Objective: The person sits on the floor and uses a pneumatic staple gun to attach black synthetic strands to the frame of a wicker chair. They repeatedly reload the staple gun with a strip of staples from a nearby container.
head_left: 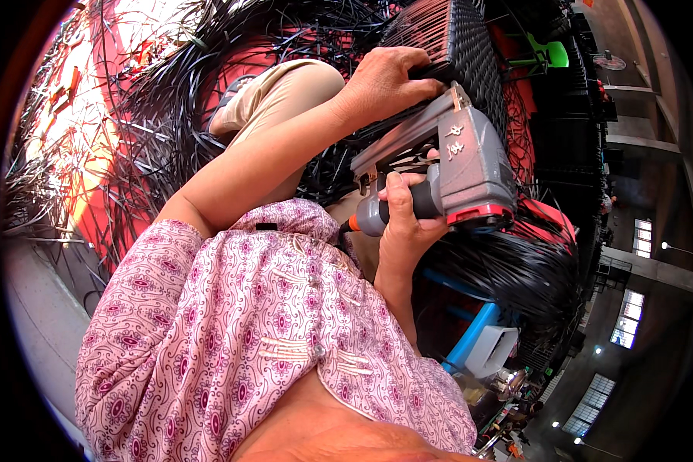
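My right hand (pixel 406 219) is wrapped round the handle of a grey pneumatic staple gun (pixel 470 165), which has a red end cap and an orange fitting at the handle's base. The gun's nose points up against the edge of a black woven piece (pixel 477 58), made of plaited strips with a side of parallel strands. At that same edge, close beside the nose, my left hand (pixel 389 77) has its thumb and fingers curled together. What they pinch is hidden. Below the gun's magazine, loose black strips show between it and my right hand.
Tangled black strips (pixel 169 100) cover the red floor covering (pixel 92 208) at left. A thick bundle of black strips (pixel 508 269) lies right of the gun, above a blue and white object (pixel 481 339). A bent knee (pixel 308 77) is beside my left forearm. A green chair (pixel 547 52) stands farther off.
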Motion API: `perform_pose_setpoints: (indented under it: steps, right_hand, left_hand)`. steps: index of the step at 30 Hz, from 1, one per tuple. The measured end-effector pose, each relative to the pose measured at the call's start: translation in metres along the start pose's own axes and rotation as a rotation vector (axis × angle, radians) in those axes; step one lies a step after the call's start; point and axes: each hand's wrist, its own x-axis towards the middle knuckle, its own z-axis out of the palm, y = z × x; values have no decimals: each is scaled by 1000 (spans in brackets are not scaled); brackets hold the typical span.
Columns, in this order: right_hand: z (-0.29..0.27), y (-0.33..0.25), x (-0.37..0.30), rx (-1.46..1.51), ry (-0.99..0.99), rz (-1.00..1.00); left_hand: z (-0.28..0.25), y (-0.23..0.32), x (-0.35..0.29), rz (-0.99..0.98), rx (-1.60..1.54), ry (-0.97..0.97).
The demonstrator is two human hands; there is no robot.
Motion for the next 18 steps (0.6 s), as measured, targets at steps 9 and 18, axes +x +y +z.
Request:
perform_pose_setpoints:
  steps: [9, 18]
  right_hand:
    - [0, 0, 0, 131, 36, 55]
    - [-1, -3, -4, 113, -5, 94]
  left_hand:
    - [0, -2, 2, -36, -65, 1]
    - [1, -4, -1, -37, -35, 0]
